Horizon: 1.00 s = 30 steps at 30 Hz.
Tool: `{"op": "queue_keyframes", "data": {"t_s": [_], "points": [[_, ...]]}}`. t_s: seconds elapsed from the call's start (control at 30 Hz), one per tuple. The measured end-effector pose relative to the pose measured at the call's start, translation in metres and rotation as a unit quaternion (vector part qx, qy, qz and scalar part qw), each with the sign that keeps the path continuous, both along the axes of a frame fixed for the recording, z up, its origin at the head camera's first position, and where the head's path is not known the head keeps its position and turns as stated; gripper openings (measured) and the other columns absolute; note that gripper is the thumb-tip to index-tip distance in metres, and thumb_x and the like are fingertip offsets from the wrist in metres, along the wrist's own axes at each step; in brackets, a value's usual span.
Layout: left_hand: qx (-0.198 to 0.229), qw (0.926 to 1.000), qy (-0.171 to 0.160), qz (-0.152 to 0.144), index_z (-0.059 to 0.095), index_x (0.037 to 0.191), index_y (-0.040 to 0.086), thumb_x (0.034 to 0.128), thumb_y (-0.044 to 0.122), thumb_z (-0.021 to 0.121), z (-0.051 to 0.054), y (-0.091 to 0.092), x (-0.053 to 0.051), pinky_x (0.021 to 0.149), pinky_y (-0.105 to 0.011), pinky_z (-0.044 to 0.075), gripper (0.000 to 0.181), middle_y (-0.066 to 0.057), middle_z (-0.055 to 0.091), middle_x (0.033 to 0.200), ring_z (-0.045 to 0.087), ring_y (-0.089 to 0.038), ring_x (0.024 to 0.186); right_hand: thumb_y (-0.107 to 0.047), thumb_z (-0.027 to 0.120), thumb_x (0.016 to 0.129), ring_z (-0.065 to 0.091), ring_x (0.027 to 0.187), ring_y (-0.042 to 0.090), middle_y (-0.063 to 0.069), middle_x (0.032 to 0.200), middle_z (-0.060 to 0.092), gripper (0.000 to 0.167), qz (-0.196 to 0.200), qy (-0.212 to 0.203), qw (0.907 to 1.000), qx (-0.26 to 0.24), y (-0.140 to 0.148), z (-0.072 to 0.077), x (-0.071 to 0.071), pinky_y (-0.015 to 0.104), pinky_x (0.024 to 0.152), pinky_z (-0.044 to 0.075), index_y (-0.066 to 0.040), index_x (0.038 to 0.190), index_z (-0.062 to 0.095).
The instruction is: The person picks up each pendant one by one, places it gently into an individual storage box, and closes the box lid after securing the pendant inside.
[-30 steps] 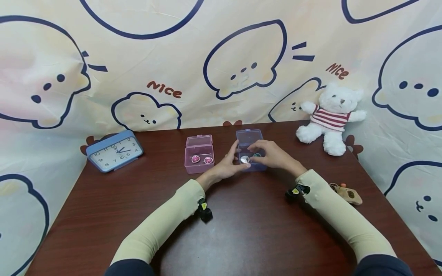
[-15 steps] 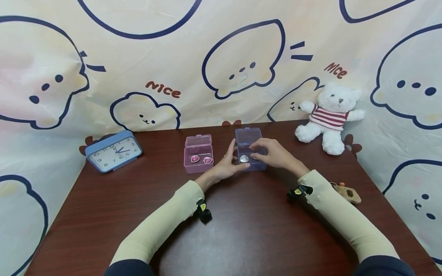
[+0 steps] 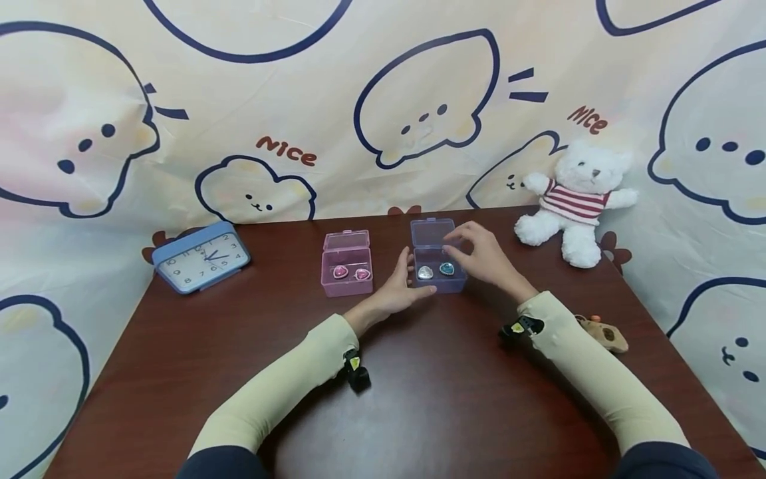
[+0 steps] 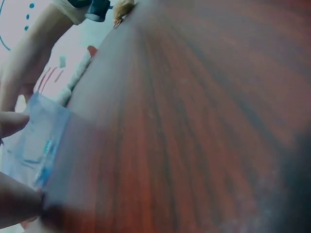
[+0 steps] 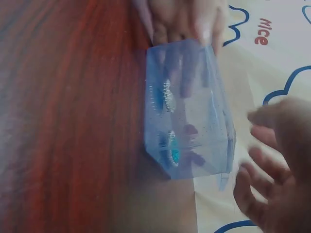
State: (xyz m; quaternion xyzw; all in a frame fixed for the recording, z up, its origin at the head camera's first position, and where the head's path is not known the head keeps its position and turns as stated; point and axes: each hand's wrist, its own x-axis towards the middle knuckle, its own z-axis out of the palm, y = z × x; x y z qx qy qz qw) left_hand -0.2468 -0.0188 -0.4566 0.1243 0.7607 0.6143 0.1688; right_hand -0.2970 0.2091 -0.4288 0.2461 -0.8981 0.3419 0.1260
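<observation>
Blue box (image 3: pixel 450 287) on the counter (image 3: pixel 389 406), lid tipped back; inside I log a clear gem (image 3: pixel 425 273) beside a blue gem (image 3: pixel 446 269). I read the left hand (image 3: pixel 395 291) as spread, thumb and straight fingers about the box's left end. The right hand (image 3: pixel 483 257), fingers loosely curved, holds nothing near its right side. Pink box (image 3: pixel 347 288) stands left.

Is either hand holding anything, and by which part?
The right hand holds nothing. The left hand is at the left side of the blue box, thumb at its front corner; whether it grips or only braces cannot be told.
</observation>
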Motion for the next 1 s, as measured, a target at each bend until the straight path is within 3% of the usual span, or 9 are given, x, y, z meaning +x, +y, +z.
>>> {"op": "queue_keyframes", "data": {"t_s": [0.07,0.17,0.27,0.37,0.57,0.8,1.0], "points": [[-0.002,1.0000,-0.003,0.008,-0.006,0.165,0.012,0.0912,0.017,0.077,-0.003,0.001,-0.002,0.124,-0.053,0.028,0.111,-0.013,0.014,0.172,0.029,-0.038,0.151,-0.019,0.067,0.100,0.065,0.105,0.033,0.018,0.122,0.065,0.029,-0.040,-0.027,0.9988,-0.013,-0.001,0.000,-0.004,0.050,0.093,0.053,-0.003,0.123,0.070],[-0.014,0.9998,0.003,0.016,-0.002,0.166,0.014,0.0913,0.016,0.077,-0.005,0.002,-0.005,0.123,-0.052,0.029,0.109,-0.012,0.017,0.172,0.029,-0.038,0.149,-0.023,0.057,0.105,0.065,0.113,0.037,0.022,0.130,0.064,0.040,-0.086,-0.107,0.9902,-0.028,-0.001,0.001,-0.013,0.053,0.097,0.052,-0.003,0.139,0.060],[-0.027,0.9994,0.011,0.019,0.000,0.166,0.013,0.0938,0.015,0.073,-0.005,0.003,-0.006,0.123,-0.051,0.029,0.103,-0.012,0.020,0.170,0.027,-0.036,0.150,-0.028,0.049,0.108,0.062,0.124,0.038,0.022,0.136,0.064,0.048,-0.104,-0.201,0.9733,-0.038,0.002,-0.001,-0.021,0.053,0.104,0.050,-0.003,0.150,0.049],[-0.039,0.9990,0.015,0.017,0.002,0.166,0.012,0.0960,0.014,0.070,-0.007,0.003,-0.008,0.124,-0.051,0.027,0.098,-0.013,0.020,0.170,0.022,-0.036,0.152,-0.028,0.046,0.110,0.058,0.131,0.036,0.022,0.136,0.065,0.052,-0.098,-0.253,0.9611,-0.053,0.004,-0.006,-0.025,0.052,0.107,0.048,0.000,0.153,0.043],[-0.056,0.9982,0.023,0.008,0.005,0.166,0.018,0.0943,0.016,0.073,-0.009,0.006,-0.012,0.127,-0.056,0.011,0.099,-0.014,0.029,0.164,0.015,-0.035,0.153,-0.026,0.046,0.110,0.061,0.123,0.033,0.022,0.138,0.064,0.050,-0.096,-0.271,0.9558,-0.063,0.005,-0.011,-0.026,0.043,0.095,0.050,0.001,0.152,0.045],[-0.060,0.9976,0.033,0.010,0.009,0.165,0.022,0.0921,0.014,0.075,-0.011,0.005,-0.013,0.127,-0.057,0.011,0.098,-0.016,0.030,0.161,0.017,-0.035,0.149,-0.026,0.047,0.110,0.064,0.124,0.034,0.021,0.137,0.065,0.049,-0.088,-0.279,0.9527,-0.083,0.003,-0.012,-0.027,0.047,0.102,0.051,-0.001,0.153,0.045],[-0.081,0.9958,0.042,0.005,0.005,0.165,0.021,0.0923,0.016,0.075,-0.010,0.006,-0.013,0.127,-0.056,0.013,0.101,-0.015,0.024,0.164,0.017,-0.035,0.149,-0.026,0.047,0.110,0.069,0.116,0.030,0.020,0.133,0.068,0.048,-0.079,-0.283,0.9508,-0.097,0.004,-0.011,-0.028,0.032,0.088,0.056,-0.002,0.152,0.046]]}}
